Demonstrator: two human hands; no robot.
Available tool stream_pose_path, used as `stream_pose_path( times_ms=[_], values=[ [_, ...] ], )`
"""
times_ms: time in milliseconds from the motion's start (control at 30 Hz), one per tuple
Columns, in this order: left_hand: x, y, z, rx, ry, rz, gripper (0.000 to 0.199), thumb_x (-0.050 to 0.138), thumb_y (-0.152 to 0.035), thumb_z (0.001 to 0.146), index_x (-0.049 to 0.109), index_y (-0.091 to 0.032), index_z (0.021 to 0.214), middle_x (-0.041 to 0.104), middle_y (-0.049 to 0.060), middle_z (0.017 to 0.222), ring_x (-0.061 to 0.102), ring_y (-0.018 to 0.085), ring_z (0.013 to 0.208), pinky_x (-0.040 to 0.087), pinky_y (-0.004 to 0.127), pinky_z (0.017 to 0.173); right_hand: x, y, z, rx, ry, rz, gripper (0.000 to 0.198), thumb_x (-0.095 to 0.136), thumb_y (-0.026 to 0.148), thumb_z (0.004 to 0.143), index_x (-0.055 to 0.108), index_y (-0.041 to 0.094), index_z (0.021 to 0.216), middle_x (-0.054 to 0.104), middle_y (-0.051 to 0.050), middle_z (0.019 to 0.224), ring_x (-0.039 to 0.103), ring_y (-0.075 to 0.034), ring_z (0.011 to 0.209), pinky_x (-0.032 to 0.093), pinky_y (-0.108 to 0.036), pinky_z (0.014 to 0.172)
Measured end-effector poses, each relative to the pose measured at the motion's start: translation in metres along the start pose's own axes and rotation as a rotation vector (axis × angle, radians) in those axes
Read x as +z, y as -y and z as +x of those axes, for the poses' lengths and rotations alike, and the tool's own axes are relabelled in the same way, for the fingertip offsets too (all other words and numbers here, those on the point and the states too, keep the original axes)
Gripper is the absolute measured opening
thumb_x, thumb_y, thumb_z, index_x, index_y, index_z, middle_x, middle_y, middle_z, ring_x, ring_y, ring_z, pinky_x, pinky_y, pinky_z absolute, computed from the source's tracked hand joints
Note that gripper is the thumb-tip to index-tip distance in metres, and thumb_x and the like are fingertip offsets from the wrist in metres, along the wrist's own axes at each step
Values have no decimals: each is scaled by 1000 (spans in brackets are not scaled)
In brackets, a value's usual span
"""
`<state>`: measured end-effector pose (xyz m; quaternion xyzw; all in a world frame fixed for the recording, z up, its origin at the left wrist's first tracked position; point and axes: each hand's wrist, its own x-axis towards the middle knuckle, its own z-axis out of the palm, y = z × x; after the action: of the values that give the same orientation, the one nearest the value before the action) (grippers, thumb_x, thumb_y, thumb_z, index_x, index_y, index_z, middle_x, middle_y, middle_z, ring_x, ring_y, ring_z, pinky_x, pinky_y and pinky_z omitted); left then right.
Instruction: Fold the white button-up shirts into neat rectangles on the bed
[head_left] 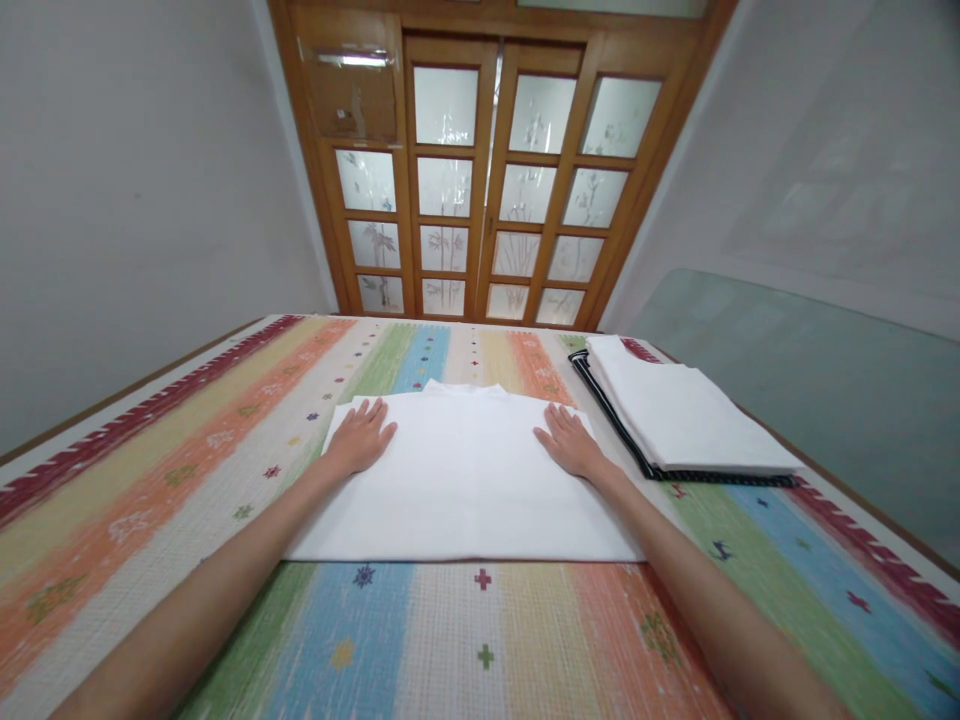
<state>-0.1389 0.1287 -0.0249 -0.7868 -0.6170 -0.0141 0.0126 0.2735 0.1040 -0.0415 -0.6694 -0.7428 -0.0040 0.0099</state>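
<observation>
A folded white garment (465, 480), which looks like a shirt with its collar at the far edge, lies flat in front of me. My left hand (361, 436) rests palm down on its far left corner, with the fingers spread. On the far right corner lies my right hand (568, 440), also flat with its fingers apart. Both palms touch the cloth, and neither hand grips it. The near edge of the garment runs straight between my forearms.
A striped, patterned cloth (442, 640) covers the table or bed. To the right sits a stack of folded clothes, a white one (682, 410) above a black one (622, 430). Wooden doors with glass panes (480, 180) stand beyond the far edge, between pale walls.
</observation>
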Motion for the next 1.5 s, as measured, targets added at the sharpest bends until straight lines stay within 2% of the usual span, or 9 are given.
stream_pose_path(
  times_ms=[167,333,433,600,867,1100,1233,1367,1500],
  values=[
    [-10,-30,-7,-40,68,-49,65,19,-45,98,29,-7,150,21,18,158,17,35,146,21,56,114,-12,45,-8,-3,57,23,73,17,52,99,26,1,151,16,-20,159,11,-36,147,12,-51,118],
    [-5,-93,-15,167,28,-99,62,19,-45,99,29,-12,151,21,12,159,14,33,147,17,56,116,-12,116,-19,-318,-55,120,67,10,51,100,26,15,154,17,-10,161,12,-30,148,16,-49,118],
    [4,-116,-24,256,-82,-92,56,19,-34,100,32,-13,150,30,12,157,21,28,146,19,52,117,-11,132,-20,-416,-87,143,62,11,45,102,27,14,153,20,-11,160,16,-27,148,18,-46,118],
    [9,-121,-49,298,-178,-85,55,24,-39,100,37,-14,148,37,12,153,27,27,145,23,50,117,-13,127,-6,-418,-77,145,58,13,41,102,30,17,153,22,-8,159,17,-25,147,20,-46,117],
    [17,-140,-92,361,-209,-115,68,24,-53,98,31,-10,150,32,16,155,22,28,146,18,51,119,-17,143,41,-359,-37,90,60,16,39,101,25,12,154,16,-9,160,11,-29,148,15,-50,118],
    [13,-148,-96,380,-180,-166,68,24,-51,98,25,-9,152,27,17,157,18,27,147,16,50,120,-17,180,74,-394,-73,72,61,21,40,100,23,13,154,14,-8,161,9,-29,148,11,-50,118],
    [12,-147,-96,384,-170,-173,69,24,-52,98,23,-10,153,27,16,157,19,26,147,16,50,120,-18,195,86,-333,-41,115,63,17,42,100,22,10,154,18,-10,160,16,-29,147,13,-50,118],
    [12,-146,-97,381,-170,-173,70,24,-52,98,18,-11,154,27,15,157,19,26,147,16,49,120,-19,193,95,-315,-1,131,65,17,46,100,24,8,153,20,-11,159,18,-28,147,14,-46,118],
    [13,-145,-98,374,-179,-184,70,25,-53,98,18,-12,154,26,14,158,17,25,148,17,48,121,-16,175,100,-374,9,150,69,15,51,100,29,8,152,24,-13,158,20,-24,147,16,-40,118]
  ],
)
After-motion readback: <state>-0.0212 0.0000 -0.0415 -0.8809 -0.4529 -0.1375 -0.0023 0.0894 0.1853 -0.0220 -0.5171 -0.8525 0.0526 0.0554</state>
